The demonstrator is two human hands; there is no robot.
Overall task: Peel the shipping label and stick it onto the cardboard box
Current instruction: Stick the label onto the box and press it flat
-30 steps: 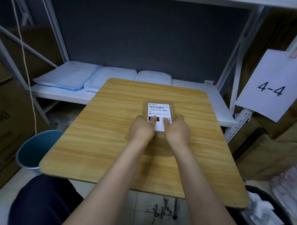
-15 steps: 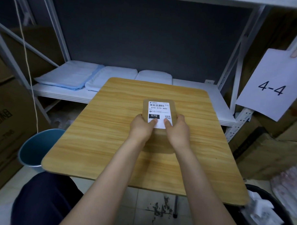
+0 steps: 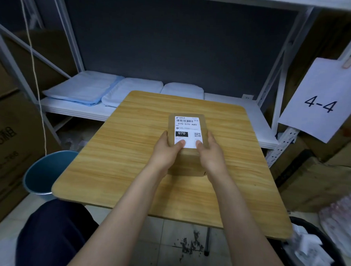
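A small brown cardboard box (image 3: 189,163) stands on the wooden table (image 3: 120,150). A white shipping label (image 3: 186,127) with a barcode and "070-070-A80" lies flat on the box's top face. My left hand (image 3: 166,150) grips the box's left side, thumb pressed on the label's lower left corner. My right hand (image 3: 209,154) grips the right side, thumb on the label's lower right corner. The near part of the box's sides is hidden behind my hands.
A white shelf (image 3: 241,107) behind the table holds folded pale blue and white cloths (image 3: 82,89). A blue bin (image 3: 44,174) sits left of the table, a black bin with white paper scraps (image 3: 309,251) at right. A "4-4" sheet (image 3: 321,102) hangs right. Cardboard cartons stand on both sides.
Both thumbs have slid down the label toward its near edge, uncovering the black "070" block and QR code. My fingers now wrap the box's sides. The box stays in place.
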